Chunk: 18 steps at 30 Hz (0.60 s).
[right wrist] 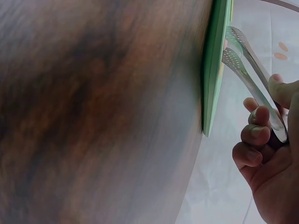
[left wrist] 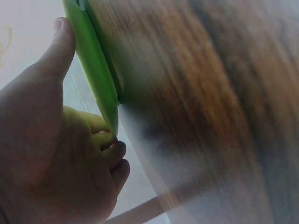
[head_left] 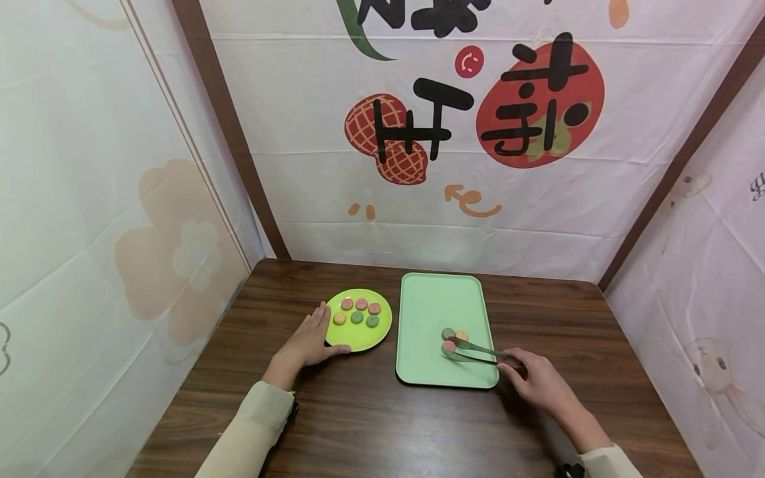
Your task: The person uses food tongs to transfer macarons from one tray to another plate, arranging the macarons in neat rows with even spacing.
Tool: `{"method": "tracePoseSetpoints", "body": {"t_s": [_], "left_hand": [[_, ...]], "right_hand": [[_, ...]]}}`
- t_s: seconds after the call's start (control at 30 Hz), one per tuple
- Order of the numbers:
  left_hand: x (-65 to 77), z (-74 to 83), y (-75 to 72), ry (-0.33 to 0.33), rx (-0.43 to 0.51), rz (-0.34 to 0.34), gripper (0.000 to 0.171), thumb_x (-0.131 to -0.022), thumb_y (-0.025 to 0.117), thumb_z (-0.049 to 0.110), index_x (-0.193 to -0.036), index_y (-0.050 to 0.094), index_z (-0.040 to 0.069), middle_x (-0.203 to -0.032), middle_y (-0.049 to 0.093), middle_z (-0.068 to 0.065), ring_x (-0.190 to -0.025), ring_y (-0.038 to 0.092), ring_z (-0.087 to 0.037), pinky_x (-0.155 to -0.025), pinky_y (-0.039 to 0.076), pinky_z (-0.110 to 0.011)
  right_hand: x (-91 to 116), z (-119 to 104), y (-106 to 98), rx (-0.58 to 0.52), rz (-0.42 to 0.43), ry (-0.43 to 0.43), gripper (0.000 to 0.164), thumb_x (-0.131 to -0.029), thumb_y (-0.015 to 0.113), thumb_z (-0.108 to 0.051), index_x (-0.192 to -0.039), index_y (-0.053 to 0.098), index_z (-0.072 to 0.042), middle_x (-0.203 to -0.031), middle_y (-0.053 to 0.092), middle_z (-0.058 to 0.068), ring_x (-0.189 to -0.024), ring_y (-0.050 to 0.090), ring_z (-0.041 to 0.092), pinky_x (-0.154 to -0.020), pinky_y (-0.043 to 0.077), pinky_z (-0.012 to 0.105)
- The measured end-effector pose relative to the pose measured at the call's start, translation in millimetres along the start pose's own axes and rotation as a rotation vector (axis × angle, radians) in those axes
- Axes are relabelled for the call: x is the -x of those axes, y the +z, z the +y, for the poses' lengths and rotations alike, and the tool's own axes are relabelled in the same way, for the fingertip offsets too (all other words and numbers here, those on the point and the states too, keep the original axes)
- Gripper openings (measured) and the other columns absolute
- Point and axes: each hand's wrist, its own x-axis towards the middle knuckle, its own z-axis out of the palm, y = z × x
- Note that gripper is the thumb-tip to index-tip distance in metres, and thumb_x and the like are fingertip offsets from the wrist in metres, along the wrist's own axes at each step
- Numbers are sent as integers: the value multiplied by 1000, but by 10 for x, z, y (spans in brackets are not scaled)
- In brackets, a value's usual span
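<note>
My left hand (head_left: 311, 337) rests against the left rim of a round lime-green plate (head_left: 380, 335), fingers extended along the edge and thumb near its front. Pink, yellow and green macarons lie on the plate in two rows. In my right hand (head_left: 540, 382) is a pair of metal tongs (right wrist: 257, 88) with perforated tips, gripped between thumb and fingers. The tips reach over a mint-green tray (head_left: 442, 299), one on each side of a pink macaron (head_left: 449, 346). Beside it sit a green macaron (head_left: 448, 333) and a yellow macaron (head_left: 462, 336), the latter partly hidden by the tongs.
Plate and tray stand side by side on a dark wooden table (head_left: 358, 411). A white printed cloth (head_left: 335, 239) hangs behind the table's far edge, with more cloth at both sides.
</note>
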Motion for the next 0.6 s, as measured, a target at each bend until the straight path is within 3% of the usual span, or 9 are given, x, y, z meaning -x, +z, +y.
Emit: {"method": "tracePoseSetpoints", "body": {"t_s": [0.6], "left_hand": [[-2, 6, 10, -3, 5, -2, 124, -95, 69, 70, -168, 8, -10, -177, 1, -29, -164, 9, -44, -134, 12, -54]], "right_hand": [[3, 43, -1, -39, -19, 11, 17, -102, 76, -15, -116, 76, -6, -92, 73, -7, -81, 67, 0, -67, 60, 28]]}}
